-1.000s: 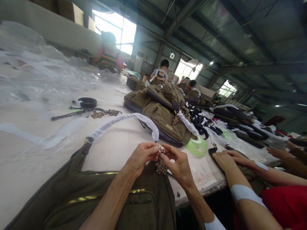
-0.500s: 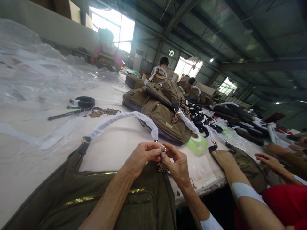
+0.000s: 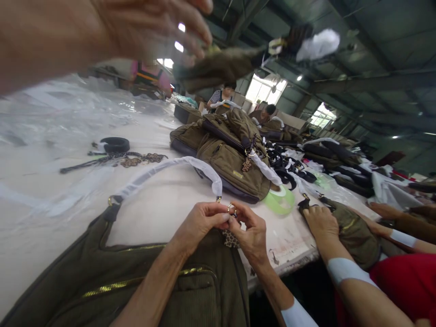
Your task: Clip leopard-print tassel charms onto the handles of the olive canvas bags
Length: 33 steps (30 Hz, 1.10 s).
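Observation:
My left hand pinches a small gold ring between thumb and fingertips. From the other side my right hand grips the same ring with thumb and forefinger. A leopard-print charm hangs beneath the ring, partly covered by my right fingers. Under my forearms lies an olive corduroy bag with gold zips. Its strap, wrapped in white material, arches away across the table. The strap's gold end fitting is close to my fingertips; whether the ring is linked to it I cannot tell.
Olive bags are piled ahead, beside a green tape roll. Black cords and charms lie at left on the white table. A co-worker's hand rests on a bag at right. Another person's blurred arm crosses the upper left.
Another person's arm has come in at the upper left, with a blurred olive bag near its hand. My two hands remain at the ring, which shows slightly more clearly.

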Each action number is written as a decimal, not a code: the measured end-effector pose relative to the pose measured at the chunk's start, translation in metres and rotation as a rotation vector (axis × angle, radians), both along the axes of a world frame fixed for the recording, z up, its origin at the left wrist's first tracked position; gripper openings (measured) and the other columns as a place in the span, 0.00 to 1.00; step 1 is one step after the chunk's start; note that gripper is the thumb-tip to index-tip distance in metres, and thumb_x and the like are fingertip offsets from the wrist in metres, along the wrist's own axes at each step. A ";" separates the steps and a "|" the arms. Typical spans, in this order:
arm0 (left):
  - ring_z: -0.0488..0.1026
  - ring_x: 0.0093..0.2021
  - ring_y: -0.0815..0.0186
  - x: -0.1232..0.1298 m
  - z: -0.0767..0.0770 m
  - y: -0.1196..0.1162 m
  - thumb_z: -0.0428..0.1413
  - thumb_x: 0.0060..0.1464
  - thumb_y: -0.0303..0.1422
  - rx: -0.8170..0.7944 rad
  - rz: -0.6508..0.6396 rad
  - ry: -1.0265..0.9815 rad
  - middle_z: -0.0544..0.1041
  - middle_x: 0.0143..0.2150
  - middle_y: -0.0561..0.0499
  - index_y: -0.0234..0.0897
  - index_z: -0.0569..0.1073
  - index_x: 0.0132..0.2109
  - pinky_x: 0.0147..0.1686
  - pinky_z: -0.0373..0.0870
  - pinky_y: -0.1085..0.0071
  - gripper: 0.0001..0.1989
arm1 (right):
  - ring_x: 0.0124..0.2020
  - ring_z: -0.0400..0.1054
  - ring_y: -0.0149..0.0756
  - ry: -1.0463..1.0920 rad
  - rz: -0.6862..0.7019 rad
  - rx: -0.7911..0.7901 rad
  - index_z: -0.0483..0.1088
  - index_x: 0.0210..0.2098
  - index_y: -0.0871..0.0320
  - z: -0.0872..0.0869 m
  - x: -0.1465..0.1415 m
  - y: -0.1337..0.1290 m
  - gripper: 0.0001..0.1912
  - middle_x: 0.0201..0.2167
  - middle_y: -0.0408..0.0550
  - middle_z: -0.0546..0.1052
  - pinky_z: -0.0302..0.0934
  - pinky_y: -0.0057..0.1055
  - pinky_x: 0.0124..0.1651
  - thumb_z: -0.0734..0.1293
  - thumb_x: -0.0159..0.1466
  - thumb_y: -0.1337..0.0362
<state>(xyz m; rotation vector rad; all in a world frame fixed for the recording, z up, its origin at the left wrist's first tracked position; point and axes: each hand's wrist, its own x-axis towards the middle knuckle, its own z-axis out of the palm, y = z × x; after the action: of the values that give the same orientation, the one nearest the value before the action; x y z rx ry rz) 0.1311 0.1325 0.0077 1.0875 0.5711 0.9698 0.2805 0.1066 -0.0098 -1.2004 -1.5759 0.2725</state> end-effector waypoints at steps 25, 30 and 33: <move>0.68 0.27 0.71 0.002 0.002 -0.001 0.57 0.50 0.34 0.254 0.127 0.218 0.74 0.26 0.52 0.33 0.77 0.31 0.29 0.62 0.76 0.08 | 0.21 0.66 0.26 0.325 0.173 -0.254 0.74 0.32 0.61 0.021 0.011 0.002 0.07 0.24 0.43 0.73 0.64 0.22 0.25 0.68 0.57 0.63; 0.68 0.28 0.70 -0.002 0.004 -0.006 0.57 0.50 0.34 0.246 0.140 0.243 0.74 0.25 0.52 0.33 0.76 0.31 0.30 0.63 0.76 0.08 | 0.23 0.65 0.26 0.183 0.177 -0.156 0.74 0.32 0.59 0.023 0.006 0.001 0.05 0.25 0.42 0.71 0.61 0.22 0.26 0.66 0.59 0.65; 0.67 0.28 0.70 -0.004 0.003 -0.008 0.57 0.50 0.35 0.252 0.149 0.248 0.73 0.24 0.53 0.32 0.76 0.31 0.30 0.63 0.76 0.09 | 0.22 0.64 0.26 0.148 0.178 -0.139 0.74 0.31 0.59 0.023 0.005 -0.001 0.05 0.25 0.42 0.71 0.61 0.23 0.26 0.66 0.60 0.65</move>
<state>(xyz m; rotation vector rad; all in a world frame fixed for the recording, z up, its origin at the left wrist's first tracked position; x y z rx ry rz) 0.1268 0.1249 0.0111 1.4185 0.7549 1.0629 0.2854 0.1056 0.0133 -1.1197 -1.5551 0.5819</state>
